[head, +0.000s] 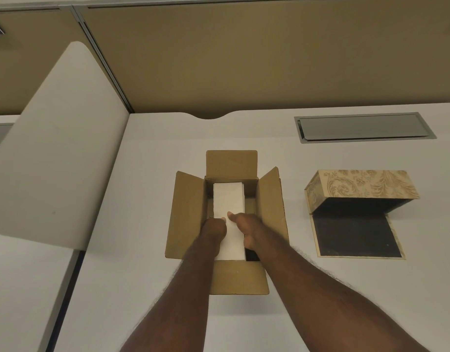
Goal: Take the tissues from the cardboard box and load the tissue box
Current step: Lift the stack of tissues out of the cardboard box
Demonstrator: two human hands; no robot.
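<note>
A brown cardboard box (188, 214) sits open on the white desk, all of its flaps folded outward. Inside it lies a white stack of tissues (229, 199), long side running away from me. My left hand (215, 228) grips the stack's near left side and my right hand (244, 228) grips its near right side, thumbs resting on top. The fingers are hidden below the stack. To the right lies the tissue box (358, 185), beige with a floral pattern, tipped on its side with its dark bottom flap (356, 236) open flat on the desk.
A grey cable hatch (363, 127) is set into the desk behind the tissue box. A white divider panel (56, 153) rises at the left, and tan partition walls (244, 59) close off the back.
</note>
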